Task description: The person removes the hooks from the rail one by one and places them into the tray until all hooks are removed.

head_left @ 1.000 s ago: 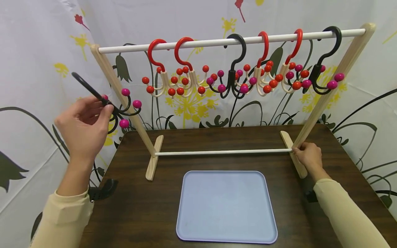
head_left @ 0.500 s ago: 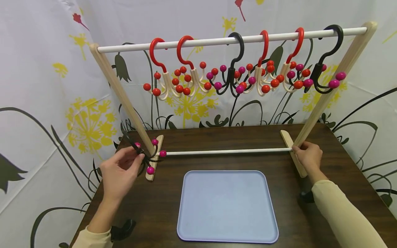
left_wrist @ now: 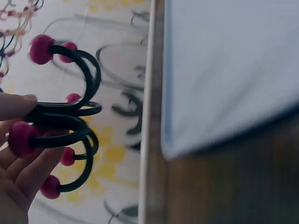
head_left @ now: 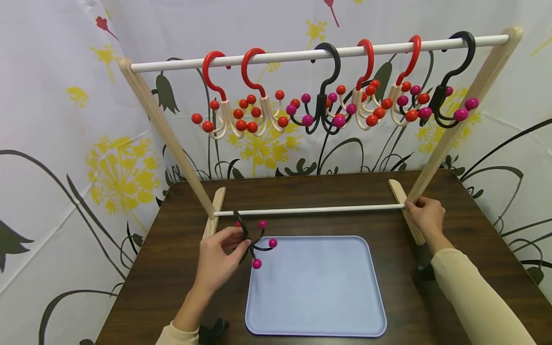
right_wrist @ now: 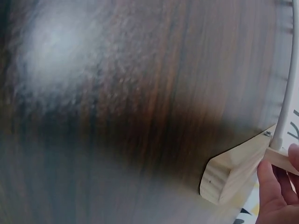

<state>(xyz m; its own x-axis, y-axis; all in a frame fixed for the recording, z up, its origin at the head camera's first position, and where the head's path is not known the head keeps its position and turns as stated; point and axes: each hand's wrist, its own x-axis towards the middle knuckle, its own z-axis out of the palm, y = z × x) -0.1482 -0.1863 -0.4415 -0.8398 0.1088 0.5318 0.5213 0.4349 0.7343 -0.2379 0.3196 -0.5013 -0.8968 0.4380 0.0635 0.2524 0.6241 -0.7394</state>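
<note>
"Take twelve as straight ahead. What's in your hands?"

"My left hand (head_left: 219, 254) pinches a black hanger (left_wrist: 56, 120) by its shaft, thumb against fingers. It sits at my fingertips, towards two o'clock, and this hand is the nearer."

"How does it lie?"

"Tilted, hook end towards eleven, pink balls (head_left: 257, 263) fanned from one to five. They overlap the near-left view of the tray (head_left: 316, 287), at its ten o'clock corner; I can't tell how high above."

"And the other?"

"My right hand (head_left: 427, 216) grips the foot of the rack's right post (head_left: 442, 152), at two o'clock."

"Anything in the way?"

"Nothing I see towards the tray. The lower rail (head_left: 319, 209) crosses beyond; six hangers (head_left: 322, 108) hang above, around one."
</note>
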